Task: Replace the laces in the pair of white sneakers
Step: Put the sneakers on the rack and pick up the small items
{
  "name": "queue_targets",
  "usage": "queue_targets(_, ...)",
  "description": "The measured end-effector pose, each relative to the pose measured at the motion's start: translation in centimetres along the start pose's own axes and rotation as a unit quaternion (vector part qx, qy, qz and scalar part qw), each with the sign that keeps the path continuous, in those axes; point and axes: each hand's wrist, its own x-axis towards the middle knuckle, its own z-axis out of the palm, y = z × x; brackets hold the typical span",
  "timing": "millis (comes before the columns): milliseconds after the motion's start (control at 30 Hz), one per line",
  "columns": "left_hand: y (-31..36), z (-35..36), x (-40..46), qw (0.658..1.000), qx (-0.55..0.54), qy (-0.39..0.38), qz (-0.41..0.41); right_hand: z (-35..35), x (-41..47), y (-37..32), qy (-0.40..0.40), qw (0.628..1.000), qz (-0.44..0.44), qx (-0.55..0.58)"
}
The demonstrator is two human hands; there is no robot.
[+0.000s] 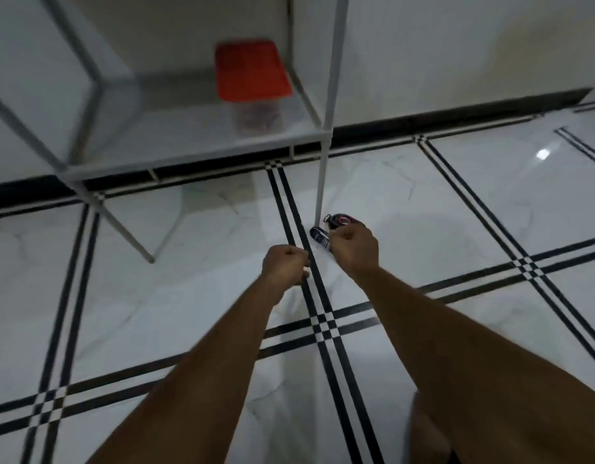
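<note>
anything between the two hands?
Head view: only bare floor tile with black stripes between left hand and right hand; no sneakers visible.

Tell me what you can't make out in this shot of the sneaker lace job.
- White sneakers: none visible in the head view.
- Left hand: fingers curled; something small and white at the fingertips, too small to name.
- Right hand: covers part of the dark objects on the floor; whether it grips them is unclear.
- Red-lidded container on the shelf: motion blur hides its contents.

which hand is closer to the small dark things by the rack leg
Right. The right hand touches or overlaps the small dark objects; the left hand is off to their left, lower in view.
</note>
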Motion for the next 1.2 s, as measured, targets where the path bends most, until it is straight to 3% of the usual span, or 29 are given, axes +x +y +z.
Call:
queue_targets(100,-3.5,5.3,8.1,0.998,0.063,0.008,-0.032,2.2,7.5,6.1,0.064,0.994,0.006,-0.092)
queue_targets(300,-2.5,11.2,17.3,0.988,0.120,0.077,-0.060,3.7,18.0,11.7,-0.080,0.968,-0.028,-0.237)
queue_targets(433,-2.5,11.4,19.5,0.985,0.122,0.090,-0.084,3.2,18.1,11.6,-0.093,0.977,-0.019,-0.193)
queue_targets(567,-1.0,10.3,15.0,0.989,0.111,0.052,-0.079,0.6,14.1,9.5,-0.092,0.990,0.039,-0.099)
queue_targets(700,4.7,7.6,5.1,0.993,0.083,0.039,-0.071,-6.1,7.0,3.3,-0.076,0.994,0.076,-0.021)
queue_targets(867,16.9,2.3,-8.9,0.995,0.070,0.036,-0.066,-16.6,-0.6,-9.1,-0.083,0.989,0.118,0.034)
queue_targets(1033,36.3,-2.0,-21.0,0.996,0.078,0.040,-0.032,-30.2,-4.2,-26.5,-0.087,0.987,0.114,0.072)
queue_targets(1200,51.9,-3.7,-28.5,0.996,0.080,0.045,-0.014,-41.2,-5.2,-39.6,-0.073,0.988,0.089,0.103)
